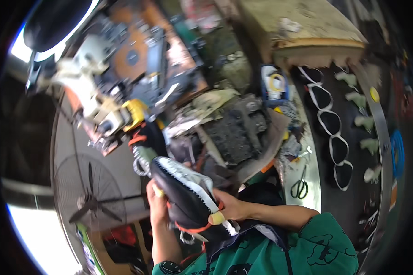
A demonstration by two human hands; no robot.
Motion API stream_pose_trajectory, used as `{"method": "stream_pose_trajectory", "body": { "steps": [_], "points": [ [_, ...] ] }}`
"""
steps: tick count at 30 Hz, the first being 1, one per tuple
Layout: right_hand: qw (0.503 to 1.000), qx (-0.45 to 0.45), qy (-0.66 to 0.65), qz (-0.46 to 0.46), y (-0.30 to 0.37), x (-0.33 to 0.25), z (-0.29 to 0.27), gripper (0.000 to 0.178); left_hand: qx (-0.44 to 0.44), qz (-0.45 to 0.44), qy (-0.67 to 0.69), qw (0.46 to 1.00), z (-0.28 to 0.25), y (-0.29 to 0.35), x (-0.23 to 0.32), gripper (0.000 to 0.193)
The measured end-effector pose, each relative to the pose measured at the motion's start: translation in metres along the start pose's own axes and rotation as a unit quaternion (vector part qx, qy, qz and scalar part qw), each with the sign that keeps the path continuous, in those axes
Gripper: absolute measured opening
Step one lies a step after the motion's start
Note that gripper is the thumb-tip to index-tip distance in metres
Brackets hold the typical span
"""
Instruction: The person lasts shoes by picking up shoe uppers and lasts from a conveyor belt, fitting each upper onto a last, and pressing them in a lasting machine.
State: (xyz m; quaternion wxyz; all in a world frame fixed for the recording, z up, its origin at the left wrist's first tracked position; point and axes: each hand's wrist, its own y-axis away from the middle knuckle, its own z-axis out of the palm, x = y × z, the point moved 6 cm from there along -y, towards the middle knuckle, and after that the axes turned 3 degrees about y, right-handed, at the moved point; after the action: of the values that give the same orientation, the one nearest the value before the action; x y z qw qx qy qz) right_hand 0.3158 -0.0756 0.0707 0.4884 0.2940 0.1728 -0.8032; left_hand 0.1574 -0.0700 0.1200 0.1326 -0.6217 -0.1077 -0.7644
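Observation:
Between my hands is a black shoe-like piece with a white toothed strip along its edge, a pale grey face and orange-red trim; blur hides its finer detail. My left hand grips its left side, with a yellow wrap on one finger. From the right, my right hand is closed on the white-strip side, a yellow wrap on its thumb. Just beyond the piece is a machine head with white and yellow parts. Dark material with orange trim lies between that machine and the piece.
A caged fan stands at the left. Black-handled scissors lie on the pale ledge at right. Beyond it, a dark surface bears several white-rimmed loops and grey-green pieces. A blue coil is farther right.

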Motion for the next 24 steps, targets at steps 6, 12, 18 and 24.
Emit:
{"method": "stream_pose_trajectory", "body": {
  "steps": [6,12,18,24],
  "points": [
    [0.875,0.357,0.205,-0.254,0.107,-0.062,-0.087,0.089,-0.2,-0.092,-0.069,0.973,0.161,-0.065,-0.076,0.055],
    [0.622,0.665,0.364,-0.2,0.278,-0.095,-0.155,0.084,-0.411,-0.124,-0.094,0.898,0.397,-0.026,-0.166,0.048],
    [0.474,0.838,0.17,-0.209,0.432,-0.042,-0.237,0.074,-0.614,-0.112,-0.163,0.764,0.601,0.076,-0.312,0.025],
    [0.187,0.95,0.224,-0.11,0.6,-0.003,-0.253,0.046,-0.664,-0.209,-0.078,0.713,0.806,0.254,-0.409,0.03]
  ]
}}
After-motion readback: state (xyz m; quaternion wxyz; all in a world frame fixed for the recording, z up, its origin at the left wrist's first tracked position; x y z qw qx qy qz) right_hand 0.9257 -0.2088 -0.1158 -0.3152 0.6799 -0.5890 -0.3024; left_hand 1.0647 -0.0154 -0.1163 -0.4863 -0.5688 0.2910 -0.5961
